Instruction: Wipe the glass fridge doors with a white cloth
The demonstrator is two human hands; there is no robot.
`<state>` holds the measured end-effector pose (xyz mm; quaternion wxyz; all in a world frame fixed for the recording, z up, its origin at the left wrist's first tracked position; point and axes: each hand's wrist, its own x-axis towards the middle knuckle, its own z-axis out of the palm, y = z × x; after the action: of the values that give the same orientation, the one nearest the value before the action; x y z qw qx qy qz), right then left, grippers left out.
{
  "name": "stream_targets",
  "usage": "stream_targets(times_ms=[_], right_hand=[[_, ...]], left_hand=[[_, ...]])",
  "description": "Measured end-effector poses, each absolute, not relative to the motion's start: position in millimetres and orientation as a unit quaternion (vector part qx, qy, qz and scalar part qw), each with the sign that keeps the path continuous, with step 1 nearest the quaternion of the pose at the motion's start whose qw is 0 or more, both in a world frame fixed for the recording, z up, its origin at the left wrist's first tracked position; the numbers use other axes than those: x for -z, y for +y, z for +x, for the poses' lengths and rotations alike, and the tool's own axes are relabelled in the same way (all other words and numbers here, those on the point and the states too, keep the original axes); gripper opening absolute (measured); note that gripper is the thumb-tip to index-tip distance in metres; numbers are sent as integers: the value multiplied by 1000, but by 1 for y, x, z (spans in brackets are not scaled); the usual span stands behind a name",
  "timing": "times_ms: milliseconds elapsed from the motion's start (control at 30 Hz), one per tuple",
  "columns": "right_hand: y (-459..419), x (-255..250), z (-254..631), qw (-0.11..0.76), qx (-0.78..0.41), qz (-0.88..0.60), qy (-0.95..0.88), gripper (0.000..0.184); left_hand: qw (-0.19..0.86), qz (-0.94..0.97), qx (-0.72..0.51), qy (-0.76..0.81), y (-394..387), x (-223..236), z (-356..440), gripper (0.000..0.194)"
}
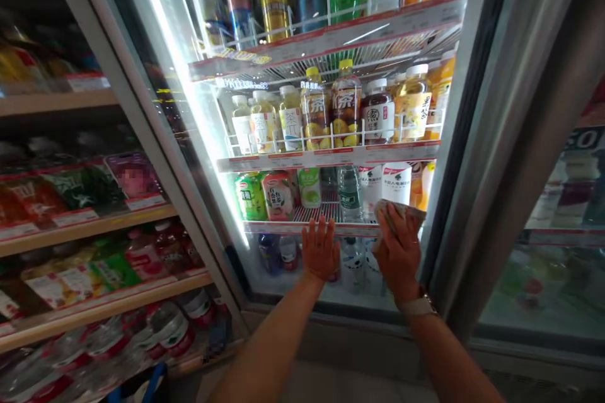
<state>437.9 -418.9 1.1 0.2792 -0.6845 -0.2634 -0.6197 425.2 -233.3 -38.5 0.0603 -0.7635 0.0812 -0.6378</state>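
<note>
In the head view, a glass door (293,289) of a lit drinks cooler stands in front of me. My left hand (320,250) has its fingers spread and its palm towards the pane, low on the door, holding nothing. To its right, my right hand (399,252) holds a greyish-brown cloth (411,213) against the glass; the cloth's upper and right edges show past the fingers. Behind the pane near this hand are a clear bottle with a green label (350,195) and a white bottle (396,184).
Cooler shelves hold bottled teas (315,107) and cans (274,3). Wooden shelves (104,223) with drinks line the left side. Shrink-wrapped water bottles (108,337) lie low left, near a blue-edged dark container (158,384). A metal door frame (501,157) rises on the right.
</note>
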Motion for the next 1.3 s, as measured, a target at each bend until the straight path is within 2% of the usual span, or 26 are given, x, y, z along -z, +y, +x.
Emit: stream_targets(times_ms=[300,500,633,833,933,1067,1300], right_hand=[[-377,66,423,212,560,-694,-401,52],[-408,53,428,157,545,-701,-431,46],[-435,22,440,212,635,-687,-281,57],[-430,3,444,308,675,-652,-153,52],[-409,16,439,297,658,-663,-198,58],[-387,44,430,238,618,-687,-300,67],[-397,73,424,188,543,-703,-419,62]], left_hand=[[58,-763,638,84,-232,40,424,60],[61,-782,614,84,-230,44,422,61],[55,-778,620,87,-232,43,422,61],[51,-772,627,90,-233,41,422,63],[51,-773,626,88,-233,40,421,62],[58,-776,623,83,-232,42,422,60],[53,-774,626,86,-231,46,425,59]])
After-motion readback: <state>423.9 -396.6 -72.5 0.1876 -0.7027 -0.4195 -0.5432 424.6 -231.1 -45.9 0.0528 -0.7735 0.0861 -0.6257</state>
